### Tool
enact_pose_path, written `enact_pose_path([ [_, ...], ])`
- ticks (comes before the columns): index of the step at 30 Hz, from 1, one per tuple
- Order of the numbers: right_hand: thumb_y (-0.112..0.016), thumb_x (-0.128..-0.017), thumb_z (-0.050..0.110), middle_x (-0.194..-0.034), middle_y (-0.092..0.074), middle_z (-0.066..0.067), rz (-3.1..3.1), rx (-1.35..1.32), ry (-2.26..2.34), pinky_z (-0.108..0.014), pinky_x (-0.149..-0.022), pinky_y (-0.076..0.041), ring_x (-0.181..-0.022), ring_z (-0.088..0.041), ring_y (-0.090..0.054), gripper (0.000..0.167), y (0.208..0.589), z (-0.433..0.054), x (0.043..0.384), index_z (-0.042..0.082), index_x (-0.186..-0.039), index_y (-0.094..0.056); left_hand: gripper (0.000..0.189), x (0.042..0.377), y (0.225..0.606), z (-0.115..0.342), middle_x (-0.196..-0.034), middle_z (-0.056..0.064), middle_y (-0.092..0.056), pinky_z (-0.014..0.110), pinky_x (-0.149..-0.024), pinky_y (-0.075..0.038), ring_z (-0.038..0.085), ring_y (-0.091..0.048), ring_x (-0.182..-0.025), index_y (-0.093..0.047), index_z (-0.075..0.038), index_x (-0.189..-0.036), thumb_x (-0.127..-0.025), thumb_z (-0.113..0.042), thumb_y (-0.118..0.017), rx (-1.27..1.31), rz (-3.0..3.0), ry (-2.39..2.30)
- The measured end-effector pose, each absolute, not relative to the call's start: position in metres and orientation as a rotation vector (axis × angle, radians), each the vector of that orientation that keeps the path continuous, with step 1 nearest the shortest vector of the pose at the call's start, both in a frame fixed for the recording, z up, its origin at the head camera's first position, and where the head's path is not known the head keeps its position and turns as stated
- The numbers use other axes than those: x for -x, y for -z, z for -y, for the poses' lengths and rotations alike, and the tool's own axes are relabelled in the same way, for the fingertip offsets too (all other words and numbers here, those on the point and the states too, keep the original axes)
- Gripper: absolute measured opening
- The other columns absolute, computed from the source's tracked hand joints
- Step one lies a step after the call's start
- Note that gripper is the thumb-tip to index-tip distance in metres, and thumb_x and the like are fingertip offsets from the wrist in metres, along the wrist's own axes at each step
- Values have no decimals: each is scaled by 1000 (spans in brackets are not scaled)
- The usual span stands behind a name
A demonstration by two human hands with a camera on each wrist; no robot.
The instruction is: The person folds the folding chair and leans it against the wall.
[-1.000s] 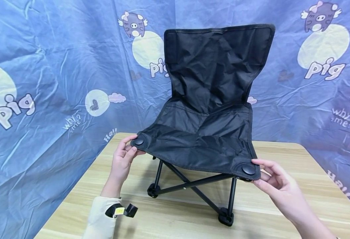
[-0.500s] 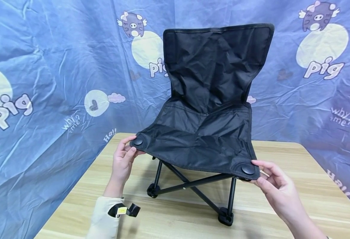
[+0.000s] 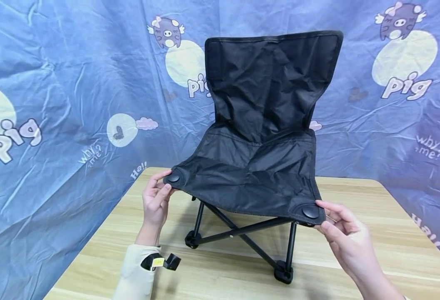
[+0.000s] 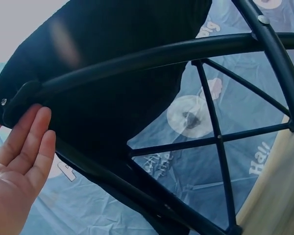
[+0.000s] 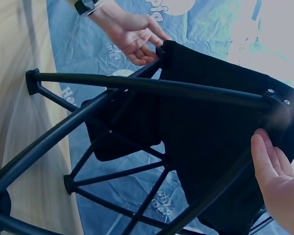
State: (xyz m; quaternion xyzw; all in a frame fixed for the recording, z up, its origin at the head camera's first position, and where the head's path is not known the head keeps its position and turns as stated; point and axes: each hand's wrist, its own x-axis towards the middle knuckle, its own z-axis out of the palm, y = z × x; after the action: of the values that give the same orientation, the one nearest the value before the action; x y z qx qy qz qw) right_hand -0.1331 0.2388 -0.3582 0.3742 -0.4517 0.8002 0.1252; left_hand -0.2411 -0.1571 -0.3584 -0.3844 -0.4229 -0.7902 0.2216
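A black folding chair (image 3: 257, 166) stands unfolded and upright, its fabric seat and back spread over crossed tubular legs. My left hand (image 3: 157, 202) pinches the seat's front left corner beside a round black button (image 3: 174, 178), thumb and fingers at the edge. The front right corner is gripped the same way by my right hand (image 3: 349, 237), next to another button (image 3: 310, 212). From below, the left wrist view shows my left fingers (image 4: 36, 134) against the underside where a tube (image 4: 147, 56) meets the corner. In the right wrist view, my right fingers (image 5: 267, 152) lie under the opposite corner.
The chair's feet (image 3: 283, 273) rest on a light wooden table (image 3: 347, 266). Blue cloth (image 3: 73, 75) printed with pigs and lettering hangs behind and at both sides. A black strap device (image 3: 159, 261) is worn on the left wrist over a cream sleeve (image 3: 133, 279).
Both hands keep their hold on the seat corners. The left forearm has shifted slightly to the right, and the right thumb has moved a little along the corner. The chair stays in place.
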Motion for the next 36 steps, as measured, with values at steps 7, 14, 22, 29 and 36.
enact_pose_path([
  [7,-34,-93,-25,-116,-67,-16,1397,-937,-2268,-30,-91,-56,-105,-21,-69,47,350,-232,132,-8,-131,-57,30,241,353,155,-100,13,-73,31,-82,-60,19,-71,-90,-62,3,-123,-96,8,-52,1075,1190,2171],
  [14,-32,-93,-27,-119,-66,-21,1300,-1067,-2317,-31,-94,-54,-109,-24,-66,48,352,-235,138,-12,-133,-53,29,239,353,154,-99,13,-73,31,-81,-60,18,-72,-88,-63,5,-122,-95,9,-53,1054,1176,2168],
  [22,-31,-93,-28,-117,-66,-22,1243,-1103,-2353,-30,-94,-55,-107,-25,-66,47,347,-235,141,-15,-133,-52,28,239,347,148,-101,13,-73,29,-79,-60,18,-72,-86,-64,1,-122,-95,6,-57,1032,1193,2166],
  [29,-31,-93,-27,-115,-66,-21,1250,-1088,-2347,-30,-93,-55,-106,-25,-66,47,342,-235,143,-14,-132,-53,28,239,342,145,-102,14,-73,29,-79,-60,20,-72,-84,-63,5,-122,-95,9,-56,1052,1165,2189],
  [36,-33,-94,-26,-115,-67,-19,1279,-1075,-2316,-29,-91,-56,-105,-23,-67,46,338,-236,145,-12,-132,-54,28,238,338,141,-99,13,-74,29,-77,-61,19,-73,-81,-64,1,-122,-95,6,-58,1041,1187,2178],
])
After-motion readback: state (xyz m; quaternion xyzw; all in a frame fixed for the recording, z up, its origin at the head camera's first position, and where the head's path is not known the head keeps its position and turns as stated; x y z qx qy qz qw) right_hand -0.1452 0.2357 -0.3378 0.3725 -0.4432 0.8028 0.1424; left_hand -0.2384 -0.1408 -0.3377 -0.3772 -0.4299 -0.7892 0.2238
